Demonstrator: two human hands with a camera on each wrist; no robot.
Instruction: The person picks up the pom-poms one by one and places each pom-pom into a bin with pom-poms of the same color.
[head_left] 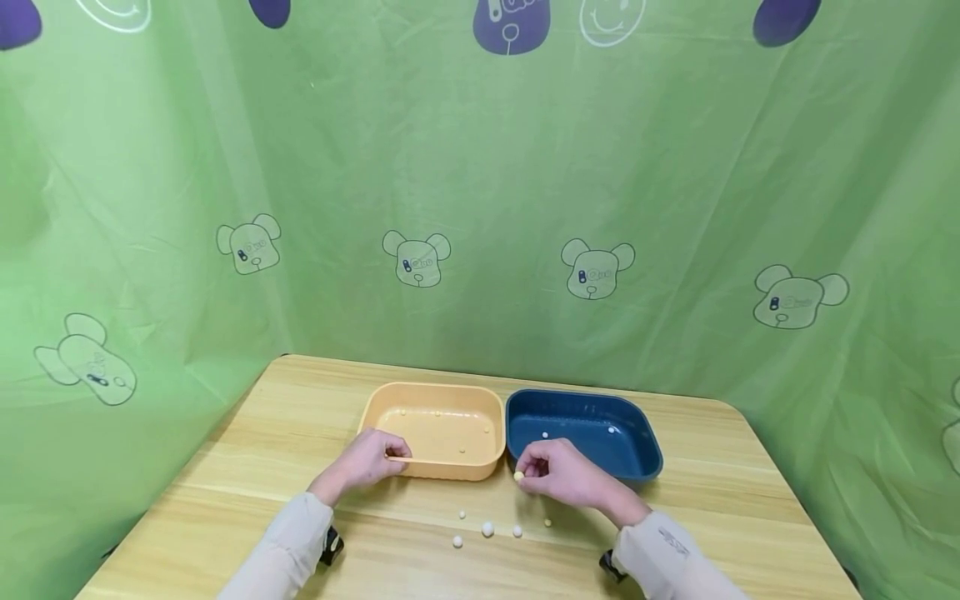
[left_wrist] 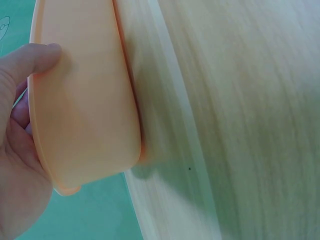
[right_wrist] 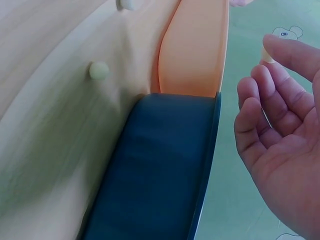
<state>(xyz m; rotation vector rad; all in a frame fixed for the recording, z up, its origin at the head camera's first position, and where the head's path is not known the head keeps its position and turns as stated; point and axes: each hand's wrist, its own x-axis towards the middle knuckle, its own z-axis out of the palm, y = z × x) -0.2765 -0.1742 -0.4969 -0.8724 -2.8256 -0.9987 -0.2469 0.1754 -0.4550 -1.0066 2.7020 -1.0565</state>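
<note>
While two bare hands work above a wooden table (head_left: 765, 517), an orange tray (head_left: 450, 471) sits near the far edge, with only a strip of tabletop behind it. Wood stretches broadly to the tray's left and toward the person in front of it; a blue tray (head_left: 577, 406) stands just beside it on the right, their neighbouring ends close together. Beyond the orange tray and the table edge hangs a green curtain (head_left: 502, 167), creased and printed with bear heads.

Both trays look like smooth plastic, rectangular with rounded corners and thin rims, and the tabletop shows pale, streaky grain. Four small yellow balls (head_left: 462, 451) lie spread on the orange tray's floor, and two white balls (head_left: 611, 430) show in the blue tray to its right. On the wood in front of the orange tray rest four more round white pieces (head_left: 488, 529) of differing size and, farther right, a single yellow piece (head_left: 547, 522).

The left hand (head_left: 375, 457) grips the orange tray's near rim toward its left end, thumb against the outer wall and fingers over the other side. Just right of the orange tray, in front of its blue neighbour, the right hand (head_left: 558, 475) holds a pale yellow ball (head_left: 519, 476) in a narrow pinch at the fingertips, the ball partly hidden by the thumb in the right wrist view.
</note>
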